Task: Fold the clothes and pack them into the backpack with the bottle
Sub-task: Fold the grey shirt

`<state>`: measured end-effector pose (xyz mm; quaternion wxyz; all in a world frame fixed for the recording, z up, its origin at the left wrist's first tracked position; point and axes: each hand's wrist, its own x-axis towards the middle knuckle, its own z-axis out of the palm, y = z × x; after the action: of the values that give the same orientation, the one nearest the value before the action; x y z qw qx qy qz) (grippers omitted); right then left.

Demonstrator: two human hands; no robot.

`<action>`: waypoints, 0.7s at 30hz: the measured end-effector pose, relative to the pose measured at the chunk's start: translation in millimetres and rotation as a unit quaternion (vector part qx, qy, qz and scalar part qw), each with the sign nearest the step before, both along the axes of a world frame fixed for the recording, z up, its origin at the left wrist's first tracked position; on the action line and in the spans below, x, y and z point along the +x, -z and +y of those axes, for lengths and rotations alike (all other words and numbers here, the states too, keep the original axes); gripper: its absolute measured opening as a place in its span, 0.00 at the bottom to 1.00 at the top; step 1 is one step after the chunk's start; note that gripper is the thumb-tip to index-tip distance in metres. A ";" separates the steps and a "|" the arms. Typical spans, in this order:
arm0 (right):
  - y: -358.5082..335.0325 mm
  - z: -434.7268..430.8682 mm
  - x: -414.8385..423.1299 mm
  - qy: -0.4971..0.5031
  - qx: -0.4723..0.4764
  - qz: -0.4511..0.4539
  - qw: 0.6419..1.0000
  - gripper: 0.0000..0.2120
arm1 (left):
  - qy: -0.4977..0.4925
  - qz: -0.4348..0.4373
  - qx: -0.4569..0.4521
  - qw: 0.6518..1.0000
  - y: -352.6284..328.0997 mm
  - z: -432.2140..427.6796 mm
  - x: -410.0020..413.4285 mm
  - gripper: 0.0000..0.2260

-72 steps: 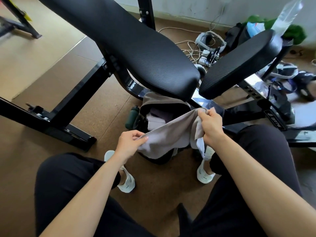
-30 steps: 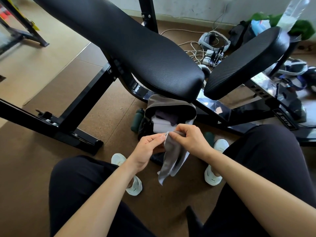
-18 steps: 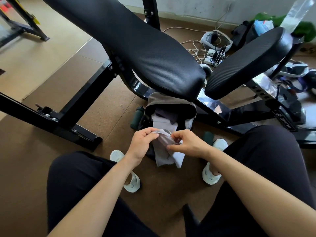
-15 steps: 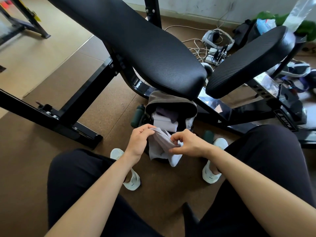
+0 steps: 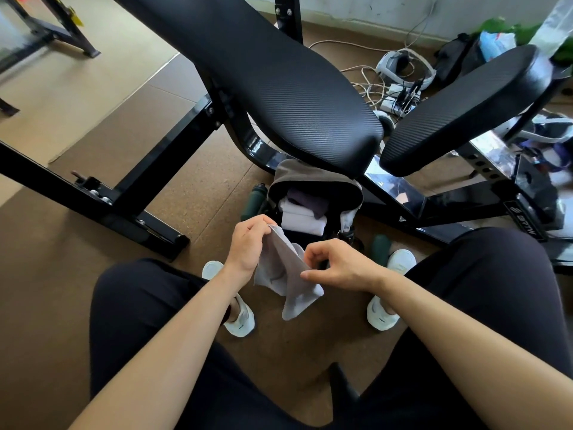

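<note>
Brown cork-textured floor [image 5: 93, 156] covered the near area, meeting paler flooring at the far left. A black weight bench [image 5: 279, 82] with a long pad and a separate short pad spanned the scene, its steel frame resting on the floor. The person's legs [image 5: 139, 305], in dark trousers, sat at the near edge, with white shoes [image 5: 240, 321] planted on the floor on either side of the work area.

An open backpack [image 5: 310, 175] stood on the floor under the near end of the long pad, between the shoes and the frame. Folded clothes [image 5: 302, 217], white with a dark piece on top, lay inside it.

A grey garment [image 5: 285, 274] hung above the floor just near of the backpack's opening, partly folded. The left hand [image 5: 248, 243] gripped its upper edge with fingers curled tight. The right hand [image 5: 338, 265] pinched its right edge between thumb and curled fingers.

A dark green bottle [image 5: 254, 198] stood touching the backpack's left side. Tangled cables [image 5: 397, 97] lay on the floor beyond the bench.
</note>
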<state>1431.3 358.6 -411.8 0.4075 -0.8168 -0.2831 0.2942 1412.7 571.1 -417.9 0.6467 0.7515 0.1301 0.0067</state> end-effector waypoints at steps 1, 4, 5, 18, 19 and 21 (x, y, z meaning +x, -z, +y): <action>4.4 -0.1 0.3 -0.016 -0.042 -0.024 0.999 0.10 | -0.017 0.000 -0.001 1.000 -0.4 0.3 0.4 0.12; 11.8 -5.0 5.9 -0.052 -0.176 -0.095 0.978 0.12 | -0.070 0.001 -0.017 0.997 -1.9 6.4 2.7 0.11; 13.2 -8.6 7.9 -0.060 -0.217 -0.099 0.969 0.11 | -0.090 0.000 -0.024 0.996 -2.4 9.2 3.6 0.10; 15.1 -30.7 27.1 0.237 -0.247 -0.151 0.927 0.14 | -0.244 0.080 0.197 0.946 19.2 43.3 6.4 0.12; 12.7 -30.5 27.1 0.235 -0.256 -0.158 0.924 0.18 | -0.236 0.073 0.205 0.947 19.4 41.9 5.1 0.12; 11.2 -31.0 28.1 0.220 -0.277 -0.165 0.921 0.15 | -0.217 0.053 0.221 0.949 18.8 38.6 3.6 0.12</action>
<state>1459.5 327.7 -423.0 0.1674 -0.9756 -0.0672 0.1253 1416.3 609.7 -436.7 0.4393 0.8284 0.3198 0.1359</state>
